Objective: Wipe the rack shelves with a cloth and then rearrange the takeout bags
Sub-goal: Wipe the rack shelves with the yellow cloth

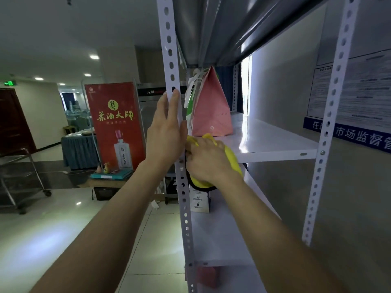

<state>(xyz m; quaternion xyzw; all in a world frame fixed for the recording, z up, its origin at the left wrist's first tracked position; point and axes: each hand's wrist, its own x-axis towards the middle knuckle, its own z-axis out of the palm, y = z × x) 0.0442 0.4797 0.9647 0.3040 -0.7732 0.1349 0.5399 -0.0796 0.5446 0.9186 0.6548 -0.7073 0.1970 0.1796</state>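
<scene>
A white metal rack stands in front of me, its middle shelf point(273, 140) glossy and white. A pink paper takeout bag point(211, 115) stands at that shelf's left end, with a white and green bag point(191, 96) squeezed beside it. My right hand point(205, 161) grips a yellow cloth point(232, 159) at the shelf's front left corner, just in front of the pink bag. My left hand point(167, 130) lies flat with straight fingers against the perforated front left post point(172, 66). A white bag point(198, 200) stands on the shelf below, partly hidden by my right hand.
The front right post point(330, 123) and a wall with blue and white notices point(359, 98) close the right side. To the left are a red advertising banner point(115, 123), a steel trolley point(23, 176) and a covered table point(78, 149). A reddish object point(206, 275) sits on the lowest visible shelf.
</scene>
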